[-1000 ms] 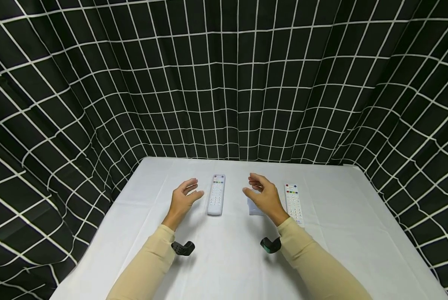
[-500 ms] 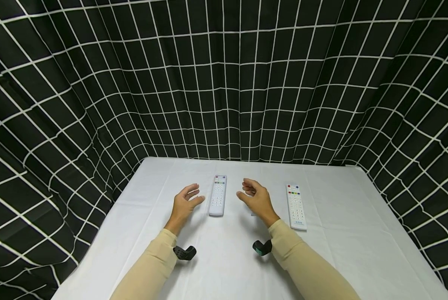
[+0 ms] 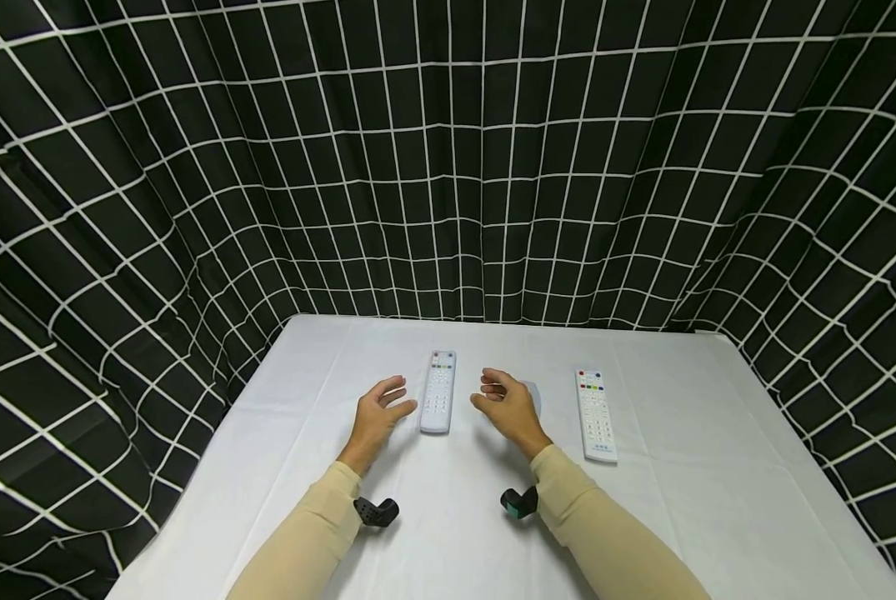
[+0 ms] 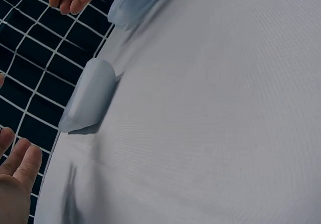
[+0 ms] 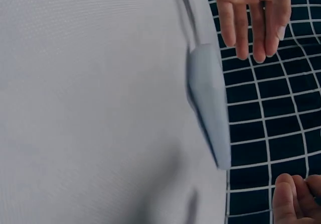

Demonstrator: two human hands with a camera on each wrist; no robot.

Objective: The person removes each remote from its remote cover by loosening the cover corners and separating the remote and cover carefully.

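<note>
A white remote control (image 3: 437,393) with a pale bluish tint lies on the table between my hands; its near end (image 4: 90,96) faces the left wrist view. My left hand (image 3: 376,417) hovers just to its left, fingers loosely bent and nothing held. On the other side my right hand (image 3: 509,410) hovers with bent, relaxed fingers, also holding nothing. Behind the right hand a pale bluish item (image 3: 533,397) shows only at its edge; the left wrist view catches more of this soft-looking item (image 4: 133,7). Farther right lies a second white remote control (image 3: 597,417).
A white cloth (image 3: 448,525) covers the table. Black curtains with a white grid (image 3: 463,167) enclose its back and sides. A small black device (image 3: 376,512) sits at the left wrist, and another black device (image 3: 519,502) at the right.
My right hand has moved left and slightly nearer, away from the right remote control, which now shows whole. My left hand has shifted slightly right and nearer. The remote controls stay on the table.
</note>
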